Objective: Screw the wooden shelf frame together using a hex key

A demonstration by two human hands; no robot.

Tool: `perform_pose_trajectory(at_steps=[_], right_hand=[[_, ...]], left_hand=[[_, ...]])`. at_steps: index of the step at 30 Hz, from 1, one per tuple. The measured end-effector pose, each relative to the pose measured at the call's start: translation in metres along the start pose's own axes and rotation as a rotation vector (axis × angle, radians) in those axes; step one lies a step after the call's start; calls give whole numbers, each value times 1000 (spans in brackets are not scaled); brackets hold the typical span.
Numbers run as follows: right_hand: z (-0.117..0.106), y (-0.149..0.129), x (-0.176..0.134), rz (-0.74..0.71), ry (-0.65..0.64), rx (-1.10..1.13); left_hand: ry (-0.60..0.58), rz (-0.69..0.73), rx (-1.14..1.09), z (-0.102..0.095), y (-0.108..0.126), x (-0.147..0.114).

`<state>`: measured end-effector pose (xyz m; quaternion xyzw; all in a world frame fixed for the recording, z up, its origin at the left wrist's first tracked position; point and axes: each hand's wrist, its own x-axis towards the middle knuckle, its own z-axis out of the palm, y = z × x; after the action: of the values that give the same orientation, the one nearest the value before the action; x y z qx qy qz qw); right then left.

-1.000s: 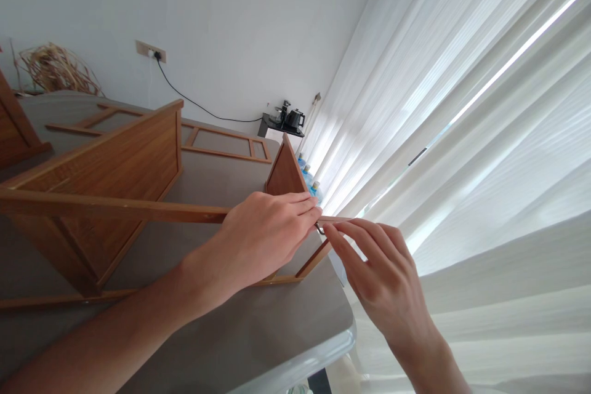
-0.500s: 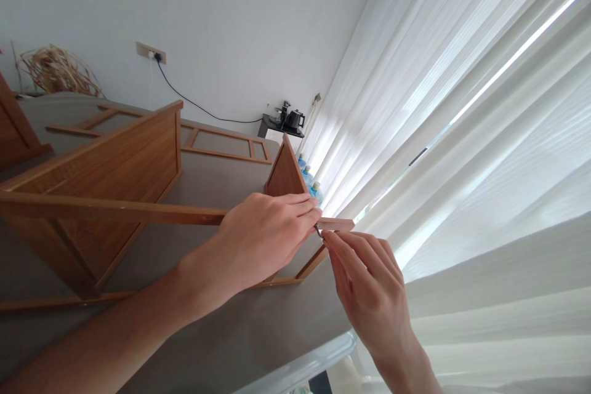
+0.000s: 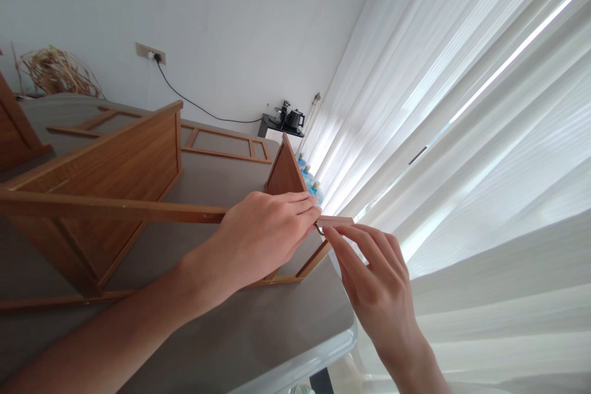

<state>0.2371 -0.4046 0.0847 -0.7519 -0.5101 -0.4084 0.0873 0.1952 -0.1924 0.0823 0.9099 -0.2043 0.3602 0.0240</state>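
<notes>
In the head view a brown wooden frame [image 3: 115, 204] of rails and panels stands on the grey table. My left hand [image 3: 263, 228] lies over the frame's upper rail near its right end, fingers together and wrapped round the wood. Right beside those fingertips, my right hand [image 3: 373, 271] pinches a small bent metal Allen key [image 3: 319, 229] between thumb and forefinger. The key's other end meets the rail close to my left fingertips, and what it sits in is hidden. Behind my left hand rises a small wooden panel [image 3: 286, 169].
The grey table [image 3: 295, 317] has a rounded front corner at right. A flat wooden frame [image 3: 226, 152] lies farther back. Beyond are a black kettle [image 3: 294, 119], water bottles [image 3: 315, 189], a wall socket [image 3: 150, 53] with a cable, and white curtains [image 3: 462, 104] along the right.
My right hand has shifted slightly right and up, with the Allen key turned a little in its pinch. My left hand keeps its place on the rail.
</notes>
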Motion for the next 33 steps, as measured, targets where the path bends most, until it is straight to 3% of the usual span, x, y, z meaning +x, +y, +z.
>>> perform_pose_trajectory(at_steps=[5, 16, 33], right_hand=[[-6, 3, 7, -122, -28, -80], [-15, 11, 19, -248, -63, -188], [-23, 22, 39, -506, -94, -172]], left_hand=[[6, -5, 0, 0, 0, -1], [2, -8, 12, 0, 1, 0], [-16, -20, 11, -1, 2, -1]])
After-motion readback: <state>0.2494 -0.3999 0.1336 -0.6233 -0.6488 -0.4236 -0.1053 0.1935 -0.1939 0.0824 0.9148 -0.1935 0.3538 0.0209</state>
